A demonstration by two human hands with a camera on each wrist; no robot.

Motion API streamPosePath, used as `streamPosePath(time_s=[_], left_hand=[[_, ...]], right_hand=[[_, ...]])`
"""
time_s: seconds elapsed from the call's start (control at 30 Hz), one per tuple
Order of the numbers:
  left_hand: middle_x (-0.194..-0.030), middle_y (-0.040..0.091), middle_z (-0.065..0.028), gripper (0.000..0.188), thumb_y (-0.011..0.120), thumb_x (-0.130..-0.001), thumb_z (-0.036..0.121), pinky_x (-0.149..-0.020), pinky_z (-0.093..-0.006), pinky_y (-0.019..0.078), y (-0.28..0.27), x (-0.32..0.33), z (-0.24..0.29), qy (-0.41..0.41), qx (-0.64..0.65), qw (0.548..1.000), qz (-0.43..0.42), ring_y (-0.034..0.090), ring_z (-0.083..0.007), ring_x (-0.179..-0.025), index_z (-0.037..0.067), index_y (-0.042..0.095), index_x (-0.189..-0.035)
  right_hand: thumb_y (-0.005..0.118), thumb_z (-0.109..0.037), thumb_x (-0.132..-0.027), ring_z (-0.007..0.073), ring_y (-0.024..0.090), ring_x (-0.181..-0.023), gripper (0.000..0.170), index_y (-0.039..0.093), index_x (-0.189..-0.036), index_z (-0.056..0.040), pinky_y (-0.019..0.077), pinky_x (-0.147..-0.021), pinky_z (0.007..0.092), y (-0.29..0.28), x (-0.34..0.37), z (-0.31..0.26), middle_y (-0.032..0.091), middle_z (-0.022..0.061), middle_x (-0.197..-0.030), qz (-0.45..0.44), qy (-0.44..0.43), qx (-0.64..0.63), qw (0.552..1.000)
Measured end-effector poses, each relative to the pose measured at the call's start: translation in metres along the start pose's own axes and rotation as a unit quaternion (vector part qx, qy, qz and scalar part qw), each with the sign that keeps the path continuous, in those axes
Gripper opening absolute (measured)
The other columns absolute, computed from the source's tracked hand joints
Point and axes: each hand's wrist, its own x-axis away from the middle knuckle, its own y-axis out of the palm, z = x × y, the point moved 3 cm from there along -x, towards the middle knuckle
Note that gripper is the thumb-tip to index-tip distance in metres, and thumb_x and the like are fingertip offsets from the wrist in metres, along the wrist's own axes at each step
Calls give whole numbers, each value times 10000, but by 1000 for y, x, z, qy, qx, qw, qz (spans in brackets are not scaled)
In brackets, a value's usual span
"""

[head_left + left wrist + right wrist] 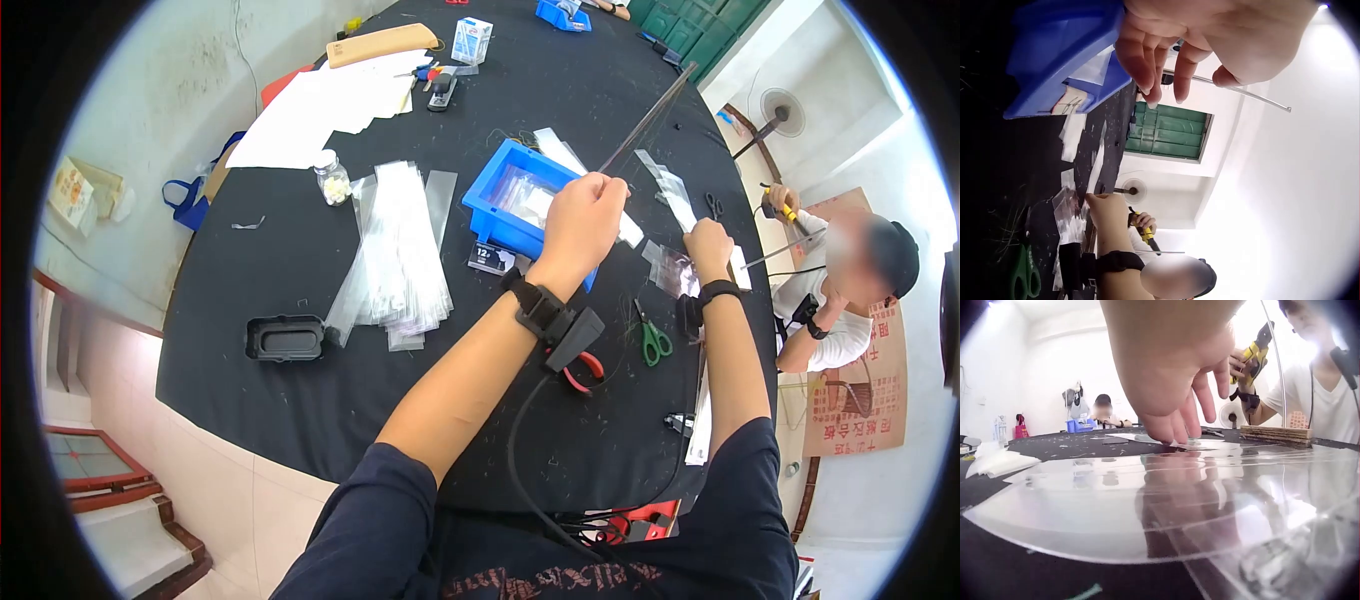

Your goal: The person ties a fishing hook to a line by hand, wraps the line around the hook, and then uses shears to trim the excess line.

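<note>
My left hand (585, 225) holds a bundle of long thin metal rods (648, 115) that slants away past the blue bin (490, 170). In the left wrist view, one rod (1247, 94) runs across behind the curled fingers (1147, 69). The bin, with clear bags (522, 195) in it, stands right by this hand. My right hand (710, 245) reaches down to the near end of a clear plastic strip (668, 187), thumb and fingertips close together on it in the right wrist view. Crumpled clear bags (668, 268) lie just left of it.
Green scissors (655, 343), red-handled pliers (583, 372) and a black tray (285, 338) lie nearer me. A pile of clear sleeves (400, 250) and a small jar (332, 180) are on the left. Across the right edge sits another person (850, 260) holding a yellow tool (783, 205).
</note>
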Motion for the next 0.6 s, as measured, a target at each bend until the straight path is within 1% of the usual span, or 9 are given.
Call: streamPosePath(time_s=[0.03, 0.13, 0.27, 0.37, 0.43, 0.47, 0.53, 0.57, 0.6], left_hand=[[-728, 580, -40, 382, 489, -970, 317, -557, -266, 465, 0, 0, 1, -11, -1, 1000, -5, 614, -125, -648, -1, 693, -1022], [-716, 577, -37, 383, 488, -965, 314, -557, -268, 466, 1, 0, 1, -18, -5, 1000, -8, 614, -126, -644, -3, 694, -1023], [-713, 577, -36, 385, 484, -958, 311, -557, -273, 473, 1, -2, -1, -4, -13, 1000, -5, 615, -125, -644, -5, 695, -1019], [-715, 581, -38, 379, 488, -955, 308, -561, -273, 479, 0, -1, 1, -20, 12, 1000, -12, 621, -129, -648, -4, 696, -1012], [-726, 585, -41, 377, 489, -952, 306, -563, -272, 481, -1, 0, 5, -27, 10, 999, -15, 623, -132, -651, -4, 695, -1008], [-736, 590, -45, 375, 490, -950, 305, -565, -271, 483, -2, 1, 6, -33, 7, 999, -17, 626, -135, -653, -4, 695, -1005], [-753, 595, -50, 374, 490, -947, 304, -566, -271, 486, -1, 0, 6, -37, 14, 999, -19, 628, -139, -656, -4, 695, -1003], [-771, 600, -56, 373, 490, -945, 303, -567, -271, 489, -1, 0, 5, -41, 19, 999, -18, 630, -143, -659, -4, 694, -1002], [-771, 600, -56, 373, 490, -945, 303, -567, -271, 489, -2, 1, 6, -41, 20, 999, -18, 630, -143, -659, -4, 694, -1002]], right_hand=[[714, -204, -773, 319, 723, -892, 167, 743, -851, -59, 548, -816, 433, 1, -1, 0, 740, 160, -902, 16, -11, 2, 1000], [714, -199, -771, 325, 727, -851, 156, 743, -833, -59, 546, -820, 432, 0, -1, -3, 739, 158, -861, 14, -30, 10, 999], [717, -203, -769, 331, 729, -836, 163, 747, -834, -56, 548, -810, 434, -4, -1, -8, 740, 159, -854, 29, -32, 25, 999], [719, -219, -769, 337, 729, -868, 198, 749, -859, -45, 557, -801, 442, -9, -2, -6, 738, 177, -880, 23, -5, 10, 1000], [723, -247, -766, 345, 727, -888, 247, 753, -893, -38, 567, -789, 434, -13, -4, -3, 738, 190, -910, -21, 7, -20, 1000], [723, -247, -766, 345, 727, -888, 247, 753, -893, -38, 567, -789, 434, -16, -6, -3, 738, 190, -910, -21, 8, -19, 1000], [698, -237, -769, 350, 728, -883, 263, 754, -916, -27, 573, -787, 424, -20, -10, -2, 737, 201, -924, -70, 22, -27, 997], [698, -237, -769, 350, 728, -883, 263, 754, -916, -27, 573, -787, 424, -21, -12, -2, 737, 201, -924, -71, 22, -25, 997], [681, -224, -769, 351, 728, -882, 264, 753, -924, -21, 574, -784, 421, -20, -17, 1, 738, 199, -925, -92, 24, -36, 995]])
